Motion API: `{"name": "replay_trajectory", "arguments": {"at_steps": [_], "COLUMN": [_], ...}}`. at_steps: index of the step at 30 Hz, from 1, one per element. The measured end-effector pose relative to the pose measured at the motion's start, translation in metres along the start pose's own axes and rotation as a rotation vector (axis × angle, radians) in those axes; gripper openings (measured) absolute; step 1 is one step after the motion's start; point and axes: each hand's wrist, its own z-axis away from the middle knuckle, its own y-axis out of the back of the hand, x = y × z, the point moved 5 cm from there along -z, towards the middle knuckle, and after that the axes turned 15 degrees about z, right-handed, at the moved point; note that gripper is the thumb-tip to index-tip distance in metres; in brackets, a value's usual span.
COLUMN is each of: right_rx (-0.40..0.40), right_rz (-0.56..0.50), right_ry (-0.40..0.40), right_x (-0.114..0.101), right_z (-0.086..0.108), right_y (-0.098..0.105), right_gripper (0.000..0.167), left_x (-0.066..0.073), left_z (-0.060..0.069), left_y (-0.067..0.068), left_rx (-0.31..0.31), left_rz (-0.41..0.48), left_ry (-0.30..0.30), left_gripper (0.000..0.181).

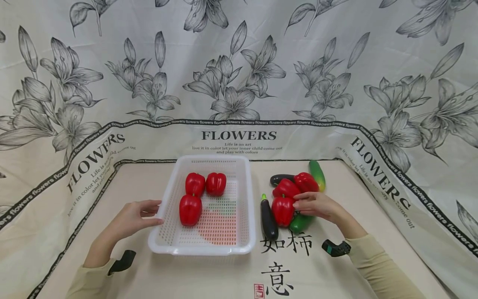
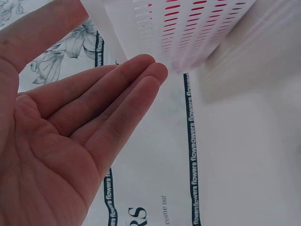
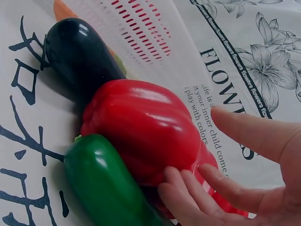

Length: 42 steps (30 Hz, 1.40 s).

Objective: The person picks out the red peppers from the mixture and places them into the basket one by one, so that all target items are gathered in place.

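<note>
My left hand (image 1: 130, 218) is at the left side of a white perforated plastic basket (image 1: 201, 250), fingers fairly straight and thumb apart; its fingertips are by the rim. In the left wrist view the palm (image 2: 51, 155) holds nothing, below the basket wall (image 2: 207, 28). My right hand (image 1: 317, 205) is beside a red bell pepper (image 1: 282, 211), its fingers loosely bent. The right wrist view has the fingertips against or just in front of that pepper (image 3: 146, 122), thumb spread away from it. A dark eggplant (image 3: 82, 56) and a green vegetable (image 3: 106, 183) lie against the pepper.
Three red bell peppers (image 1: 190, 210) sit in the basket's left and back part. Right of it, two more red peppers (image 1: 285, 189), another dark eggplant (image 1: 281, 179) and a green cucumber-like vegetable (image 1: 316, 174) lie behind the nearest pepper. A flower-printed cloth (image 1: 239, 99) hangs behind.
</note>
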Motion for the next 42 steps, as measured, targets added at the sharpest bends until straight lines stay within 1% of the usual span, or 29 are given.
{"name": "replay_trajectory", "arguments": {"at_steps": [5, 14, 17, 20, 27, 31, 38, 42], "right_rx": [0.020, 0.014, 0.023, 0.028, 0.041, 0.046, 0.086, 0.094], "right_rz": [0.027, 0.023, 0.012, 0.028, 0.054, 0.071, 0.100, 0.129], "right_ry": [-0.031, -0.061, -0.080, -0.083, -0.111, -0.108, -0.176, -0.187], "right_x": [0.001, 0.001, 0.001, 0.002, 0.005, 0.003, 0.005, 0.003], "right_z": [-0.003, -0.007, -0.008, -0.009, -0.009, -0.011, -0.016, -0.017], "right_y": [-0.003, -0.010, -0.012, -0.012, -0.009, -0.011, -0.019, -0.021], "right_gripper": [0.063, 0.062, 0.063, 0.065, 0.067, 0.068, 0.072, 0.075], "left_x": [-0.001, -0.002, -0.001, 0.000, 0.002, 0.001, -0.002, -0.002], "left_z": [0.000, 0.000, 0.001, 0.001, 0.000, -0.001, 0.000, -0.001], "left_y": [-0.001, 0.000, 0.000, 0.000, 0.001, 0.001, -0.001, -0.001], "left_rx": [0.001, 0.004, 0.006, 0.002, 0.003, 0.003, 0.000, 0.000], "left_rz": [-0.005, -0.006, -0.002, -0.002, 0.003, 0.004, 0.006, -0.001], "left_ry": [-0.002, 0.015, 0.021, 0.011, 0.024, 0.021, 0.035, 0.028], "left_gripper": [0.065, 0.066, 0.065, 0.065, 0.066, 0.065, 0.063, 0.064]}}
